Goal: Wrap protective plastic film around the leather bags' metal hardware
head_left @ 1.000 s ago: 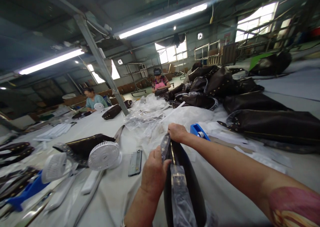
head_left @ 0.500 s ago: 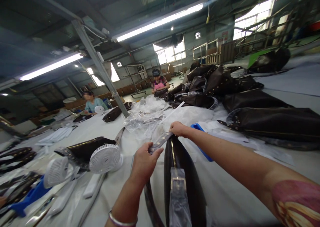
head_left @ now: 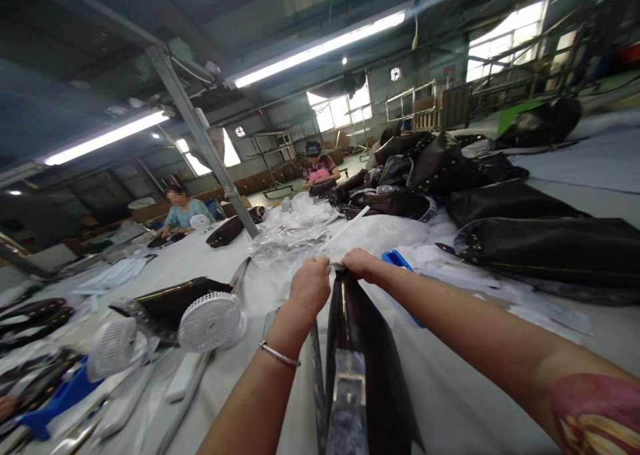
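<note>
The dark handbag stands on edge on the counter, just in front of the person. The left hand has a closed grip on the plastic-wrapped strap, and the right hand pinches the bag's far top corner. This looks like work on the strap's attachment. A next move would call for a steady right grip while the left works the strap.
</note>
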The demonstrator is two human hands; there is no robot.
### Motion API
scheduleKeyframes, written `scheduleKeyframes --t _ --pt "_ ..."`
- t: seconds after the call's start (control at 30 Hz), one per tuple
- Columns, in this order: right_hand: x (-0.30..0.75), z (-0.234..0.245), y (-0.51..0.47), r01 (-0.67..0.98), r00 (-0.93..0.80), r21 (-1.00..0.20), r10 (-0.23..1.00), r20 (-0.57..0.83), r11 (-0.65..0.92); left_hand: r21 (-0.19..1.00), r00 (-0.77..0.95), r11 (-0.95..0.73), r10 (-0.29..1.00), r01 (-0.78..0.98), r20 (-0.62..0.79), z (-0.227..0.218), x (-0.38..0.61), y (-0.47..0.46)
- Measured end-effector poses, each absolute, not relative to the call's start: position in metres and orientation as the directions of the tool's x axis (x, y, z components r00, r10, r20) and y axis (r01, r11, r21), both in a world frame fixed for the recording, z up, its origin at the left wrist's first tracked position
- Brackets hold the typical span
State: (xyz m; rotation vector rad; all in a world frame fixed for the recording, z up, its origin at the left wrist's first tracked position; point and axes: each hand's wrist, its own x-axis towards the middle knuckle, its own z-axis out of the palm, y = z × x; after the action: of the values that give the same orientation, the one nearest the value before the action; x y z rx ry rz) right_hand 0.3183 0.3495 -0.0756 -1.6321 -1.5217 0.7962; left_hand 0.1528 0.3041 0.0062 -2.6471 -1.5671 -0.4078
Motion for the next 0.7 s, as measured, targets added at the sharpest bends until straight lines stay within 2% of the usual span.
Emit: scheduleKeyframes --t 0.1,0.27,0.37,0.5,0.7 --pt "0.327 -0.078 0.343 0.533 0.066 -0.845 0.994 0.092 0.043 0.04 0.439 -0.458 0.872 0.888 0.217 0.005 0.158 0.312" --pt "0.34 -0.075 0.321 0.564 0.006 -0.788 0.953 0.304 0.248 -0.027 0.401 -0.404 0.895 0.914 0.194 0.012 0.16 0.315" --pt "0.339 -0.073 0.312 0.591 -0.034 -0.74 0.927 0.373 0.32 -0.049 0.401 -0.399 0.899 0.916 0.179 0.017 0.164 0.314" --pt "0.33 -0.072 0.312 0.629 -0.013 -0.715 0.924 0.382 0.305 -0.07 0.429 -0.423 0.888 0.903 0.167 0.023 0.17 0.31" --pt "0.326 -0.071 0.322 0.623 0.02 -0.754 0.96 0.28 0.207 -0.084 0.473 -0.466 0.868 0.881 0.152 0.03 0.171 0.31"
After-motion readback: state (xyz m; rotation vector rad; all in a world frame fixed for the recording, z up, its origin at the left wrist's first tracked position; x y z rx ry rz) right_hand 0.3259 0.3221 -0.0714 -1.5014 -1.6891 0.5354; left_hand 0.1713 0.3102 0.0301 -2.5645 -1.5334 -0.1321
